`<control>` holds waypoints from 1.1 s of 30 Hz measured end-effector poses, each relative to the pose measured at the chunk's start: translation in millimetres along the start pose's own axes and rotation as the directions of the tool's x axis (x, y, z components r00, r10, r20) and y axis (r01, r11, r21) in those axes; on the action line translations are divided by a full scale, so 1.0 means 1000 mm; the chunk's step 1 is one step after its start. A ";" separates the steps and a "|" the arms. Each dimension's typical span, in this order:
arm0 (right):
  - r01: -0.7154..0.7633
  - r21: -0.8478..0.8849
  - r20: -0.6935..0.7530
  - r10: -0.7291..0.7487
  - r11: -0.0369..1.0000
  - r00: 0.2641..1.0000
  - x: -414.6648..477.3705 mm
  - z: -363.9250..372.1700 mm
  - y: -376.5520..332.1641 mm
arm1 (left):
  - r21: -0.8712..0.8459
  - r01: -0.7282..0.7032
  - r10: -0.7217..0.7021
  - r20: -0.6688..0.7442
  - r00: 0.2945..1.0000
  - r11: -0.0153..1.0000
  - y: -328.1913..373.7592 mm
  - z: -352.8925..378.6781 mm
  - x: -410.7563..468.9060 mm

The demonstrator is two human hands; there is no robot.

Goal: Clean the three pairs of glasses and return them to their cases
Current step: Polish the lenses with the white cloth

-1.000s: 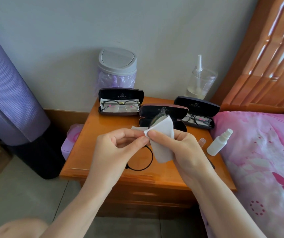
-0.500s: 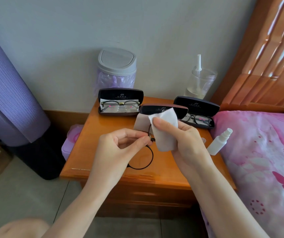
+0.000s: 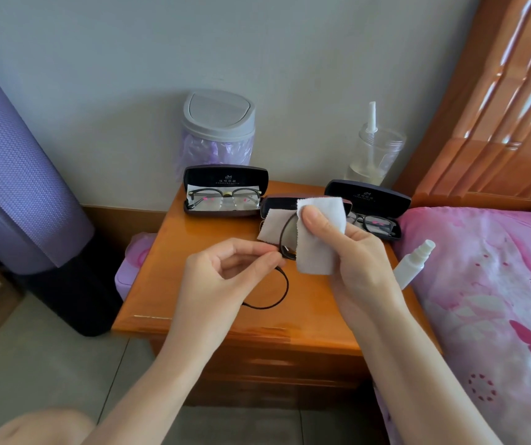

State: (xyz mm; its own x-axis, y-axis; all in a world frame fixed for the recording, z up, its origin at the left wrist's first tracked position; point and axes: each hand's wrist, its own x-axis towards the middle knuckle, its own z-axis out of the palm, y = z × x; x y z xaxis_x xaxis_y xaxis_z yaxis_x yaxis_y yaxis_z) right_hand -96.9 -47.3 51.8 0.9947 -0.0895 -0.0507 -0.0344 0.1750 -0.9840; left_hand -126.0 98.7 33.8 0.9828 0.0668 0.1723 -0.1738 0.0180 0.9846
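My left hand (image 3: 225, 277) pinches the bridge of a thin black round-rimmed pair of glasses (image 3: 285, 284) above the nightstand. My right hand (image 3: 350, 261) presses a white cleaning cloth (image 3: 317, 232) folded around the upper lens, thumb on top. Behind them stand three open black cases: the left case (image 3: 225, 179) holds a pair of glasses (image 3: 225, 199), the middle case (image 3: 273, 203) is mostly hidden by the cloth, the right case (image 3: 370, 197) holds another dark pair (image 3: 375, 224).
The orange wooden nightstand (image 3: 193, 284) carries a grey lidded bin (image 3: 219, 123) and a clear jar with a pump (image 3: 375, 152) at the back. A small white spray bottle (image 3: 413, 263) lies at its right edge beside the pink bedding (image 3: 498, 300). A purple rolled mat (image 3: 10, 175) stands left.
My right hand has slid the cloth up and over the upper lens, and the cloth's back flap now spreads out to the left. My left hand has held the frame almost still.
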 end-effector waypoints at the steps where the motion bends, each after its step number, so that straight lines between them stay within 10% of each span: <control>1: -0.004 0.010 -0.011 0.004 1.000 1.000 0.000 0.001 -0.001 | -0.014 0.004 -0.004 -0.004 1.000 1.000 0.001 0.000 0.000; 16: 0.014 0.110 -0.007 -0.013 0.994 1.000 -0.013 0.009 0.018 | -0.112 0.004 -0.018 -0.121 0.992 0.994 -0.001 -0.001 -0.002; 33: 0.020 -0.163 0.025 -0.016 0.986 1.000 -0.017 0.005 0.014 | 0.008 -0.060 0.060 -0.098 0.993 0.998 0.001 -0.002 0.000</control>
State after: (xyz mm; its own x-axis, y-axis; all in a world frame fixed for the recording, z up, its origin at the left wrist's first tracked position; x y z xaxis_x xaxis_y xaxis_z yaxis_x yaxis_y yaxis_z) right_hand -114.2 -38.7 39.5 0.9972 -0.0677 -0.0304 -0.0297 0.0113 -0.9995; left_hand -126.5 101.0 34.2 0.9596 0.1652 0.2278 -0.2318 0.0056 0.9727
